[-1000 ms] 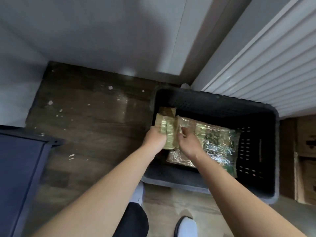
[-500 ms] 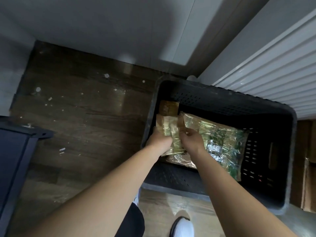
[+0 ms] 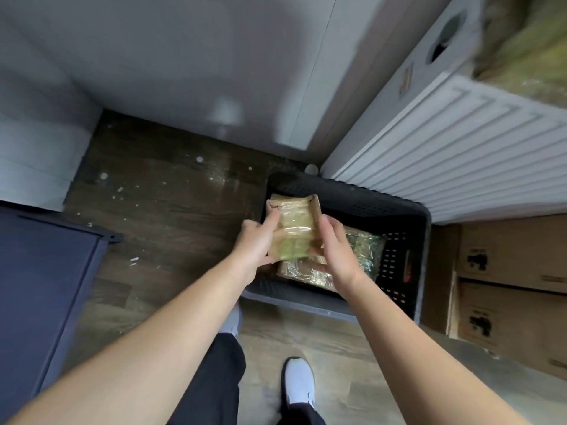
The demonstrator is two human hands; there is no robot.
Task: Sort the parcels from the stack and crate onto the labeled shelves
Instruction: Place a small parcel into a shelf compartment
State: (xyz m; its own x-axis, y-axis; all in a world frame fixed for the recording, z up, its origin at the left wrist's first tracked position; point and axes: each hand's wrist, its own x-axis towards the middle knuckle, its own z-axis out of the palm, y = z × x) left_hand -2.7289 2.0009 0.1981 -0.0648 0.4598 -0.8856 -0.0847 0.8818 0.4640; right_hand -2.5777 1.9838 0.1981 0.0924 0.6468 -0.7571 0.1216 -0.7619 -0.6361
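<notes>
A small brown parcel (image 3: 294, 226) wrapped in clear tape is held above the dark plastic crate (image 3: 422, 262). My left hand (image 3: 257, 243) grips its left side and my right hand (image 3: 334, 250) grips its right side. Inside the crate lies a larger flat parcel (image 3: 365, 250) in shiny plastic wrap, partly hidden under my hands. The crate stands on the wooden floor against a white ribbed panel.
A white ribbed panel (image 3: 460, 154) rises to the right of the crate, with a grey shelf unit (image 3: 441, 44) above it. Stacked cardboard boxes (image 3: 509, 289) stand at the far right. A dark blue cabinet (image 3: 40, 289) is at the left. My shoe (image 3: 297, 381) is near the crate.
Both hands have lifted the small parcel up out of the crate; it was lying low inside before. The view has tilted up, showing the shelf unit.
</notes>
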